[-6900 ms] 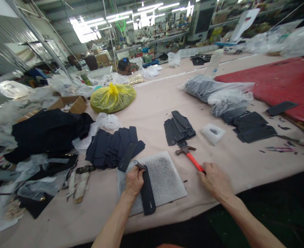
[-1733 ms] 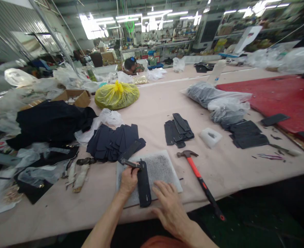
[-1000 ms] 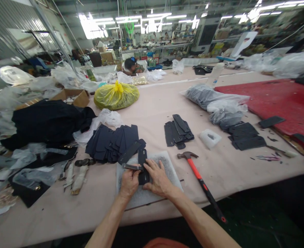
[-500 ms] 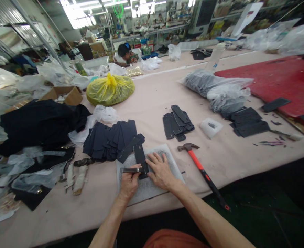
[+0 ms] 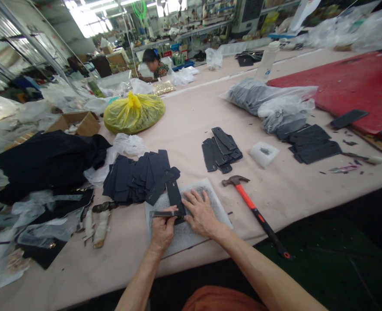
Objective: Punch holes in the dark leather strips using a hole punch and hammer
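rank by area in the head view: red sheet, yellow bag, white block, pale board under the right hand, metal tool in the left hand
1. red sheet, though the frame cuts it off
2. pale board, counting its covered part
3. yellow bag
4. white block
5. metal tool

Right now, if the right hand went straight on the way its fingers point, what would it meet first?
Likely the narrow, dark, flat strip just ahead of the right hand, lying partly over the pale grey speckled slab. The two may be touching; depth is unclear in this single view.
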Tool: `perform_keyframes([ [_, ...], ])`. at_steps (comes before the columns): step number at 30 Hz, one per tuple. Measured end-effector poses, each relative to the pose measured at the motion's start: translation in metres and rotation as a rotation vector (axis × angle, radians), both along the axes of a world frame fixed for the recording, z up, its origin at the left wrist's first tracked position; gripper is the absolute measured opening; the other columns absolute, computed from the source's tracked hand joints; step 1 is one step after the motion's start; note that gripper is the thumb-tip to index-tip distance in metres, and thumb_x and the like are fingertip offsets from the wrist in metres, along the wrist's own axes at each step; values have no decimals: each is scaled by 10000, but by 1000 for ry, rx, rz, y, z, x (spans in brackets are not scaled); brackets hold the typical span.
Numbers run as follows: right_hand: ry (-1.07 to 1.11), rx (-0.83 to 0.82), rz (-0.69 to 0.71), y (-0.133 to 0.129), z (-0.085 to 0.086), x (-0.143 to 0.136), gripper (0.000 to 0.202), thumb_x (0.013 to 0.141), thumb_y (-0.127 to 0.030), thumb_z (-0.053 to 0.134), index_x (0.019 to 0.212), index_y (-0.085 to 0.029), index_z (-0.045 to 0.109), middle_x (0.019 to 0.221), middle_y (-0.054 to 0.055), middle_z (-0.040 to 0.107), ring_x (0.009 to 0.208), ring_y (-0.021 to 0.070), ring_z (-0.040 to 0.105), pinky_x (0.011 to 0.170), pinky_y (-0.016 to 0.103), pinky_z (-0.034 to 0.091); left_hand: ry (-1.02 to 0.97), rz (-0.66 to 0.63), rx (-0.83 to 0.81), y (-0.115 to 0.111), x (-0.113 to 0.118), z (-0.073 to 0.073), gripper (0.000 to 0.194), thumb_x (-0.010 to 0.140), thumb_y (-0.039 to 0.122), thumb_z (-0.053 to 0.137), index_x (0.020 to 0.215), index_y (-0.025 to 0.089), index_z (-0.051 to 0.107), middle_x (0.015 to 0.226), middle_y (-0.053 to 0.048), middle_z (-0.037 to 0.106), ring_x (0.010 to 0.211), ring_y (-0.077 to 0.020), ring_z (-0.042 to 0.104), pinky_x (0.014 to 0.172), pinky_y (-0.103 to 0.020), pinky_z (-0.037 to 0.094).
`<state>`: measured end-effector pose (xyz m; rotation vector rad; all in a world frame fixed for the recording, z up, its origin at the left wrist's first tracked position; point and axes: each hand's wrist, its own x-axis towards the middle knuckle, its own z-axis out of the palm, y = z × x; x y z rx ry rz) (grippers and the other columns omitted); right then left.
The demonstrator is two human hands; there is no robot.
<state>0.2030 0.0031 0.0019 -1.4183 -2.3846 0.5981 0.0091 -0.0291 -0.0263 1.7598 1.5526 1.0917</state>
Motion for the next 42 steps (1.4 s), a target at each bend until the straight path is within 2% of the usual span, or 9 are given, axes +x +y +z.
perform_keyframes([
  [16,61,32,7,-1,3,3,512,838,-269,581,1342,-211,520,1481,103,437,1395,321,279,1141,587,123,279,-95,196,6,8,-7,274,907,155,473,1123,197,637,1087,-68,731,1018,-215,696,868,-341,596],
  [19,109,100,-114,-1,7,26,442,861,-250,558,1299,-195,542,1440,125,466,1346,300,356,1122,518,235,281,-84,194,5,10,-10,282,905,144,464,1129,199,628,1085,-66,729,1006,-215,699,868,-350,595],
  [23,-48,178,-439,-7,6,93,383,862,-232,559,1234,-139,550,1346,177,503,1210,322,466,1005,449,374,270,-67,190,3,10,-15,288,894,135,476,1134,200,621,1078,-69,727,986,-219,702,868,-362,593],
  [28,-200,-137,-660,-18,-8,162,158,831,-242,576,951,-141,586,922,131,591,840,273,571,727,371,433,268,-54,172,3,10,-16,285,883,133,495,1127,197,628,1040,-75,731,962,-229,705,850,-369,592],
  [32,518,-694,-850,-27,-4,159,103,795,-246,587,764,-199,501,706,17,534,629,168,531,551,268,419,268,-47,143,1,11,-12,251,869,117,506,1068,194,639,982,-77,728,910,-230,704,814,-367,586],
  [34,747,-879,-852,-32,3,146,111,815,-261,557,758,-202,483,654,-12,501,517,124,484,475,236,406,263,-46,135,0,12,-10,238,860,110,511,1041,195,640,951,-73,723,879,-225,701,792,-356,580],
  [38,779,-948,-853,-39,38,120,161,901,-297,438,766,-211,454,565,-76,374,361,67,292,343,179,248,239,-36,122,-2,14,-8,244,846,87,508,1020,199,637,893,-60,715,841,-215,695,758,-331,565],
  [40,725,-791,-760,-39,75,110,231,929,-383,436,777,-213,468,547,-85,354,361,71,282,333,181,218,232,-28,122,-2,14,-7,245,843,83,508,1012,202,638,869,-53,711,823,-210,693,740,-318,559],
  [42,654,-456,-591,-38,119,100,280,930,-464,475,813,-211,506,551,-76,382,401,86,343,358,192,258,235,-22,117,-3,14,-7,228,845,87,511,994,203,638,852,-49,707,804,-208,690,721,-312,552],
])
